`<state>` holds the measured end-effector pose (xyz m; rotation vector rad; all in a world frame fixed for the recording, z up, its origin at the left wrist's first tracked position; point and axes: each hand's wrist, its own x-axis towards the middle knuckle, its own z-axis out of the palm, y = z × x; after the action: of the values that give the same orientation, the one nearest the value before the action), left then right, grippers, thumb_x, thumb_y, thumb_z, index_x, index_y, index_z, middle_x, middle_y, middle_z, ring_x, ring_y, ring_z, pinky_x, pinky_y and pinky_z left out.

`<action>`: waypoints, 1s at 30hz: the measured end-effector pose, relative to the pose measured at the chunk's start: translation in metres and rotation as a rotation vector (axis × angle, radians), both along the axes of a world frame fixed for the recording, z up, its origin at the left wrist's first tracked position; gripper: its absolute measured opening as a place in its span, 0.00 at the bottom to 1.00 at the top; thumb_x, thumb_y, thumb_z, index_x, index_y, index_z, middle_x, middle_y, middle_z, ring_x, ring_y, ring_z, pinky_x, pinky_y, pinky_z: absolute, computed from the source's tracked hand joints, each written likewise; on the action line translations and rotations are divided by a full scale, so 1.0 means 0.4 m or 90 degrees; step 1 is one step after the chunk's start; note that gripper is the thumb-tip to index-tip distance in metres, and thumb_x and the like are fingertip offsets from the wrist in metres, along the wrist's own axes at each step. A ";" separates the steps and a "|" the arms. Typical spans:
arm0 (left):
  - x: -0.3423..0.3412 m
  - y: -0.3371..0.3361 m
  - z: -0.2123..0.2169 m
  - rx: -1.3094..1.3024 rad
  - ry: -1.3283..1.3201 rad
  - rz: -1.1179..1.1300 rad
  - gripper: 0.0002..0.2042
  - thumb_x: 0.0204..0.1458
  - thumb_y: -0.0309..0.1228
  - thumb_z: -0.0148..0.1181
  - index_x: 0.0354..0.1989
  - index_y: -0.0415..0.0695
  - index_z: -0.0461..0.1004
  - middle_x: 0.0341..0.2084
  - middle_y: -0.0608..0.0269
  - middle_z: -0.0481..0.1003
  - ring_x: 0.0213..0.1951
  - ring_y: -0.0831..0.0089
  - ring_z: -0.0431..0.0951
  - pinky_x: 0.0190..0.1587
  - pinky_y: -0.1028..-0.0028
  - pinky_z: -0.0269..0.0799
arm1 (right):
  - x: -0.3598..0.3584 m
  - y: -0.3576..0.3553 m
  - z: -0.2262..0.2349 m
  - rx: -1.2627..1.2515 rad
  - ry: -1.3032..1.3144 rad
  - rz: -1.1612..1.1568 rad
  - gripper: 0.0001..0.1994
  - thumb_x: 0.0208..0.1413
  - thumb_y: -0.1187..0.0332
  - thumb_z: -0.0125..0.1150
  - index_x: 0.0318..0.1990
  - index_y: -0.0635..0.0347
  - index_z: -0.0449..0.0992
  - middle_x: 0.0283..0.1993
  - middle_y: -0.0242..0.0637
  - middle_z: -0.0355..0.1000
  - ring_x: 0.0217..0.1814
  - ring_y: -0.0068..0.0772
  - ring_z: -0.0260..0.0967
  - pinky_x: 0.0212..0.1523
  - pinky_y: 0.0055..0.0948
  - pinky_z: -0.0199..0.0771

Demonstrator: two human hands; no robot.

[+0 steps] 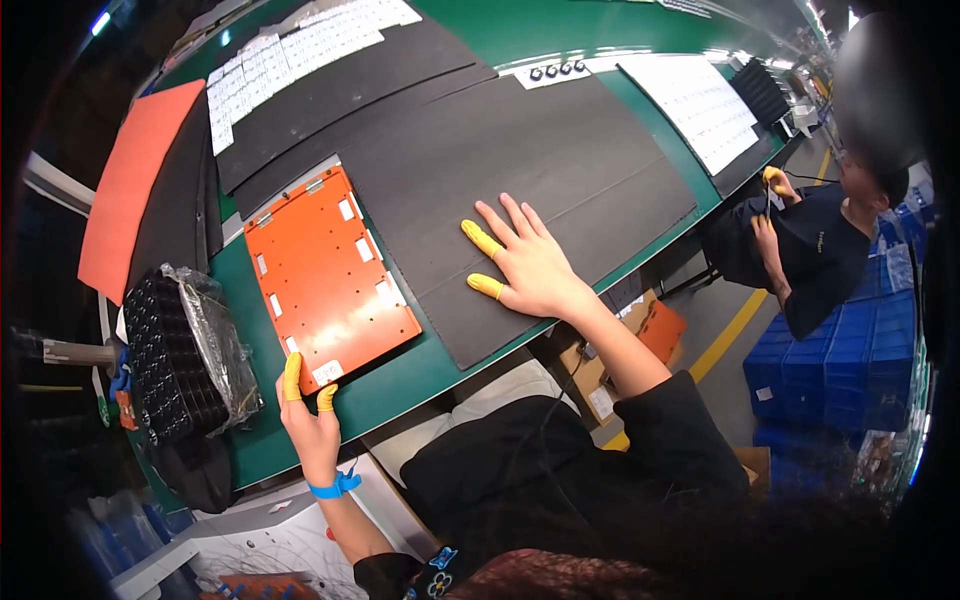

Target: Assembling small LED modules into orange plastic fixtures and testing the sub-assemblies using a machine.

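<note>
My left hand [310,415], with yellow finger cots on thumb and forefinger and a blue wrist strap, pinches the near corner of an orange rectangular plate [325,275] with small white slots that lies on the green bench [420,375]. My right hand [525,262] lies flat with fingers spread on a large black mat [520,170], also wearing yellow cots on two fingers, and holds nothing.
A black tray of small parts in clear film [185,355] stands at the left. An orange sheet [130,185] and more black mats lie further back, with white label sheets [700,105]. A seated person in dark clothes [815,250] works at the right beside blue crates [830,370].
</note>
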<state>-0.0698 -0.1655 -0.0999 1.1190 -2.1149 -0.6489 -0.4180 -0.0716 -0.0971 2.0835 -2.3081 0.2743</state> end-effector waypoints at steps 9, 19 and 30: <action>0.019 0.004 0.003 0.000 0.030 -0.022 0.26 0.49 0.17 0.61 0.60 0.39 0.66 0.48 0.47 0.70 0.47 0.50 0.72 0.52 0.64 0.67 | 0.025 0.036 -0.008 0.009 0.012 -0.054 0.33 0.61 0.44 0.44 0.68 0.54 0.58 0.75 0.45 0.43 0.77 0.57 0.33 0.74 0.51 0.32; 0.027 -0.005 -0.001 -0.012 0.082 -0.054 0.25 0.50 0.16 0.59 0.59 0.39 0.67 0.46 0.47 0.72 0.47 0.50 0.73 0.51 0.65 0.68 | 0.004 0.018 -0.013 0.014 0.024 -0.041 0.34 0.61 0.43 0.43 0.70 0.51 0.55 0.76 0.42 0.43 0.78 0.55 0.33 0.74 0.51 0.32; 0.018 -0.001 0.010 0.008 0.088 -0.031 0.24 0.49 0.17 0.61 0.57 0.38 0.68 0.44 0.49 0.72 0.45 0.52 0.74 0.50 0.66 0.69 | -0.013 0.010 -0.013 0.003 0.026 -0.026 0.34 0.61 0.43 0.44 0.69 0.52 0.56 0.75 0.42 0.44 0.77 0.56 0.34 0.74 0.51 0.33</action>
<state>-0.0628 -0.1658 -0.0958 1.0018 -2.0281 -0.7419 -0.4231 -0.0675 -0.1023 2.0210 -2.3283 0.2228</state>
